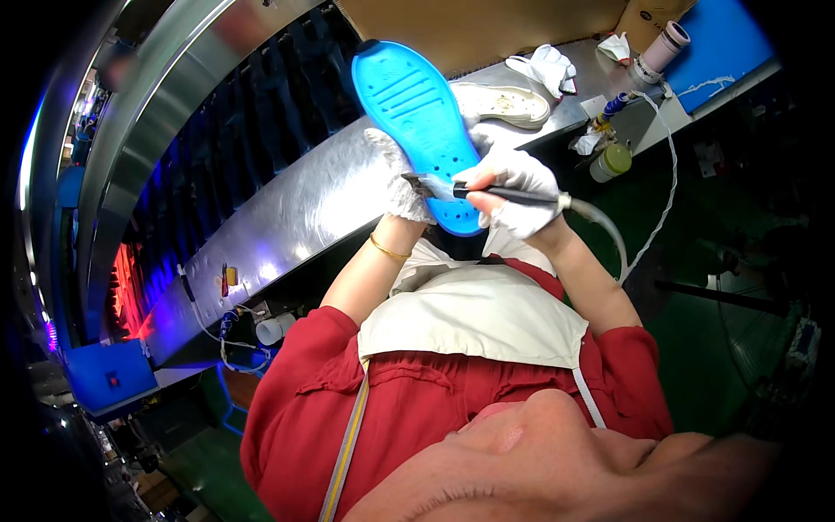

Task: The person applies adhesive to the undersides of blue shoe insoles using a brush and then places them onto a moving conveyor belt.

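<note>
A bright blue shoe sole (409,96) is tilted in front of me, its ridged and holed face toward me and a dark tip at its far end. My left hand (398,174), in a white glove, is closed round the sole's left edge near the heel. In my right hand (520,184), gloved with bare fingertips, is a hose-fed brush (500,193) with a black handle. The brush's pale flat tip lies over the sole's heel part, beside my left fingers. Whether the tip touches the surface is hard to tell.
A metal bench (304,183) runs beside a dark slatted conveyor (261,104). Beyond the sole lie a cream shoe (504,103) and a crumpled white glove (550,68). At right stand a pink bottle (665,48) and a yellow-green container (611,163). The brush's hose (609,230) hangs at my right.
</note>
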